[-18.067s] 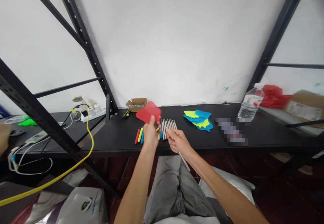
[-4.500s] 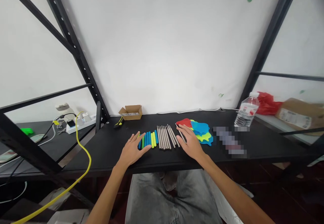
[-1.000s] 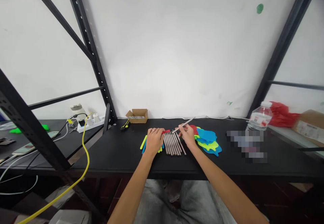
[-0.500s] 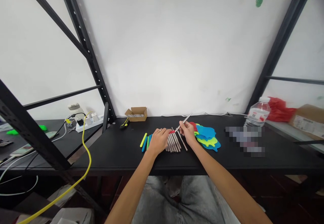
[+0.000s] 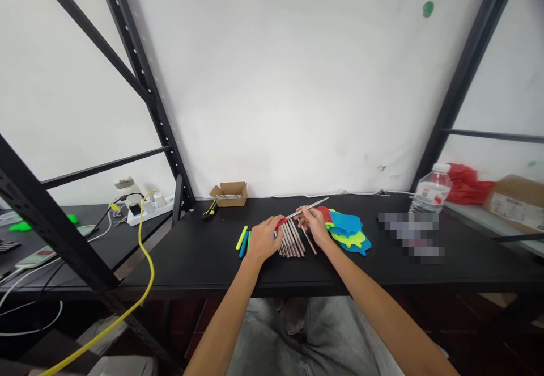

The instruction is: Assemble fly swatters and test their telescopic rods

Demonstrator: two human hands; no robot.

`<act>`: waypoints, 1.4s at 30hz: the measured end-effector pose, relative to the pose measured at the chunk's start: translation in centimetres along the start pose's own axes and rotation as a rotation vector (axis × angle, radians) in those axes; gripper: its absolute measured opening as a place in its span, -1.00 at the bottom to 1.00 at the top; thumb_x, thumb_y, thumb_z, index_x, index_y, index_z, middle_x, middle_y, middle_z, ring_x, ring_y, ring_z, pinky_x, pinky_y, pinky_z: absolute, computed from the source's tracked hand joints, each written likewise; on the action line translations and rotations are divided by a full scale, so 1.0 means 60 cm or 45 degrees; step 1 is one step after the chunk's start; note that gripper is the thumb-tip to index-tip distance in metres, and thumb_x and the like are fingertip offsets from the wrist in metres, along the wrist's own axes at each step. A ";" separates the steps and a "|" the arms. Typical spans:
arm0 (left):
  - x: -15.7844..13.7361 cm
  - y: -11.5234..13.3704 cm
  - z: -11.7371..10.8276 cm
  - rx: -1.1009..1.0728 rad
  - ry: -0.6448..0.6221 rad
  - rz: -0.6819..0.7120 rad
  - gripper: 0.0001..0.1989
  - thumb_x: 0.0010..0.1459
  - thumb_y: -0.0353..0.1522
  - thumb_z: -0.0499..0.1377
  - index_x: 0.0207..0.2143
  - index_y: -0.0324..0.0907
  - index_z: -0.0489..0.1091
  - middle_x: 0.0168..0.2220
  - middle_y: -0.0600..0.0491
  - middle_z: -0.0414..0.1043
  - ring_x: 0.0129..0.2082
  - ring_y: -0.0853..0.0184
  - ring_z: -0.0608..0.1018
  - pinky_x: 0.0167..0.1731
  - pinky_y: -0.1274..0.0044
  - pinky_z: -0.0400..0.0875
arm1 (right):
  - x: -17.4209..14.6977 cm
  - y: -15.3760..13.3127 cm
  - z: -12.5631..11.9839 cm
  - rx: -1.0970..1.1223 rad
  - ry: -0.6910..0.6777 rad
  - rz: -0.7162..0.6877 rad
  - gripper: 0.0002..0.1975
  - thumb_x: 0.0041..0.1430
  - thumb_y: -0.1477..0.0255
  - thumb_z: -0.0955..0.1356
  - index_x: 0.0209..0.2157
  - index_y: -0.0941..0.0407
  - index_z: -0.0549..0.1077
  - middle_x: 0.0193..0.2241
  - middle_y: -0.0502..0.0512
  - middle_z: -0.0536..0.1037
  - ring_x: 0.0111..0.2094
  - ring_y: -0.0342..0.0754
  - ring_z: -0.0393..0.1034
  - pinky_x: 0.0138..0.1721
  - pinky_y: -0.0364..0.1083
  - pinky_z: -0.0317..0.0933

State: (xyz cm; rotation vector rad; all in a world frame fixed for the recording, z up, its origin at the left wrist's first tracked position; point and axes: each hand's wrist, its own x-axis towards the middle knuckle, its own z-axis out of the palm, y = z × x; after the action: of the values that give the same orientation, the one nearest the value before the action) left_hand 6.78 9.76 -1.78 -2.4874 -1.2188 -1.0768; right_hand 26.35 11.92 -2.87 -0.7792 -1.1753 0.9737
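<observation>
My left hand (image 5: 264, 239) is closed on a short red tube-like piece (image 5: 280, 223), its end sticking out past the fingers. In my right hand (image 5: 313, 221) is a slim silver metal rod (image 5: 321, 201), pinched between thumb and fingers and pointing up to the right. The rod's left end meets the red piece; how far it goes in, I cannot tell. Under the hands lies a row of metal rods (image 5: 292, 241), with one rod (image 5: 310, 241) apart on the right. Yellow (image 5: 242, 237) and blue (image 5: 243, 245) sticks lie left of my left hand, a green one partly hidden by it.
Flat blue (image 5: 346, 222), yellow-green and red shapes are piled right of my right hand. A small open cardboard box (image 5: 232, 194) and a yellow-black cutter (image 5: 209, 210) lie at the back left. A water bottle (image 5: 430, 190) stands at the right, near a blurred patch.
The rod in my right hand has tipped from steep to flatter, nearly in line with the red piece. The red piece now tilts up to the right.
</observation>
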 end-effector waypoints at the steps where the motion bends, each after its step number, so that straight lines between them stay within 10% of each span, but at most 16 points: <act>1: 0.000 0.000 0.000 0.017 0.013 -0.003 -0.65 0.22 -0.41 0.02 0.05 -0.07 0.31 -0.08 0.05 0.49 -0.14 0.29 0.53 -0.14 0.49 0.41 | -0.001 -0.001 0.000 -0.003 -0.010 0.000 -0.53 0.09 -0.02 0.35 -0.32 0.15 0.51 -0.46 0.14 0.57 -0.60 -0.14 0.35 -0.65 -0.17 0.03; 19: 0.002 -0.002 -0.004 0.076 0.134 0.053 -0.75 0.32 -0.22 0.02 -0.11 -0.07 0.44 -0.24 0.03 0.50 -0.25 0.32 0.50 -0.20 0.50 0.36 | -0.015 -0.019 0.015 -0.171 -0.214 -0.056 -0.54 0.13 0.02 0.34 -0.34 0.16 0.59 -0.49 0.13 0.56 -0.64 -0.17 0.24 -0.62 -0.14 0.02; 29: 0.002 -0.012 -0.007 0.093 0.249 0.003 -0.76 0.32 -0.25 0.02 -0.14 -0.10 0.45 -0.24 0.02 0.53 -0.24 0.26 0.52 -0.18 0.46 0.37 | 0.016 0.001 -0.021 0.162 0.272 -0.052 -0.58 0.00 0.07 0.43 -0.34 0.16 0.54 -0.53 0.06 0.50 -0.65 -0.22 0.19 -0.68 -0.18 -0.05; 42: 0.003 -0.008 -0.009 0.101 0.182 0.020 -0.73 0.32 -0.23 0.02 -0.10 -0.09 0.45 -0.27 0.02 0.51 -0.26 0.29 0.50 -0.23 0.48 0.38 | 0.006 -0.007 -0.012 -0.076 0.171 -0.096 -0.59 0.03 0.05 0.41 -0.37 0.15 0.55 -0.53 0.08 0.50 -0.62 -0.19 0.18 -0.66 -0.16 0.00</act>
State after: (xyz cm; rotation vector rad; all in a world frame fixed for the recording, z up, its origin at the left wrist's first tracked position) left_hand 6.20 9.96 -1.35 -2.3138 -1.1759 -1.1564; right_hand 27.18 12.09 -2.53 -0.8294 -1.1129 0.8150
